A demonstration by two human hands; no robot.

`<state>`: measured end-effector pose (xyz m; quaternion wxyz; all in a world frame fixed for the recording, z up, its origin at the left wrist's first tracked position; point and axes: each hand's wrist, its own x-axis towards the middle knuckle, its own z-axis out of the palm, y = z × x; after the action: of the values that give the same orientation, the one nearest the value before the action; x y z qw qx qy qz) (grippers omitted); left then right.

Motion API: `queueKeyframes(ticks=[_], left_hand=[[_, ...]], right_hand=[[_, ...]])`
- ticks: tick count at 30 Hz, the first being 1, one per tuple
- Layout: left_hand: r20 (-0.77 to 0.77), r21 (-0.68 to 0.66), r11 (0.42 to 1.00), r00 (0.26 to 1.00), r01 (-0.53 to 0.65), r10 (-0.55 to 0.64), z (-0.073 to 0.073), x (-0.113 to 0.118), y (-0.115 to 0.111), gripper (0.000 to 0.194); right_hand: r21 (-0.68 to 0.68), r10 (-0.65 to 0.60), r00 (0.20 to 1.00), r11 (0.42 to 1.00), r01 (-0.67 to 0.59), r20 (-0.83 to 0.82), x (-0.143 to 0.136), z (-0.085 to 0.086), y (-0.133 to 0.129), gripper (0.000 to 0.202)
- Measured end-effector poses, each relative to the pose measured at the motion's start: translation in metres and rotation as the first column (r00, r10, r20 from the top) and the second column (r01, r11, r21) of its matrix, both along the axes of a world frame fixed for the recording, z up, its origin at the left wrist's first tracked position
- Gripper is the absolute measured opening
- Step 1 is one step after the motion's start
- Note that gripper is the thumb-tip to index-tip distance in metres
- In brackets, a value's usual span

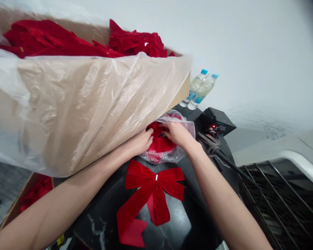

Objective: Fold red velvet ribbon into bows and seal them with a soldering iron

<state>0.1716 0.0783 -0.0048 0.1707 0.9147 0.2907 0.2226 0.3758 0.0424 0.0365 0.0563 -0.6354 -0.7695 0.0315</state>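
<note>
Head camera: taking the middle of the view as the clock's centre, we find room tight at ten o'clock, where the lower edge of a large cardboard box (182,93) runs close along the left forearm. Dark tabletop (193,215) shows at five o'clock, between bow and right forearm; its rounded edge curves past seven. At three o'clock a black control unit (216,121) stands near the right wrist.

The red bow (158,194) lies flat at six o'clock, loops spread, two tails pointing toward us, a silvery tie at its knot. Just beyond it, at the centre, a clear plastic bag (189,128) holds more red fabric (160,144). Our left hand (144,140) curls its fingers against that fabric; our right hand (178,133) reaches in with bent fingers. We cannot tell whether either grips anything.

The bow looks velvety, the tabletop glossy and white-veined, the film (67,97) over the box crinkled and translucent.
</note>
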Motion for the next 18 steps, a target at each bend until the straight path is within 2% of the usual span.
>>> queueKeyframes(ticks=[3,7,11,16,18], left_hand=[[-0.037,-0.024,1.0,0.999,0.018,-0.019,0.004,-0.003,0.001,0.021],[-0.076,-0.067,0.997,0.996,0.044,-0.049,0.01,-0.008,0.002,0.022],[-0.099,-0.085,0.995,0.994,0.045,-0.054,0.014,-0.01,0.003,0.025],[-0.111,-0.104,0.994,0.992,0.043,-0.055,0.013,-0.011,0.005,0.026],[-0.112,-0.116,0.992,0.992,0.042,-0.055,0.013,-0.012,0.005,0.027]], right_hand=[[0.025,-0.025,1.0,0.999,0.025,0.017,0.001,-0.004,0.008,0.045],[0.073,-0.132,0.991,0.989,0.13,0.024,0.001,-0.006,0.016,0.03],[0.129,-0.24,0.971,0.963,0.237,0.009,0.0,-0.004,0.021,0.035],[0.002,-0.093,0.996,0.996,0.093,-0.015,0.0,-0.005,0.021,0.036],[-0.013,-0.076,0.997,0.997,0.076,-0.02,0.0,-0.006,0.02,0.038]])
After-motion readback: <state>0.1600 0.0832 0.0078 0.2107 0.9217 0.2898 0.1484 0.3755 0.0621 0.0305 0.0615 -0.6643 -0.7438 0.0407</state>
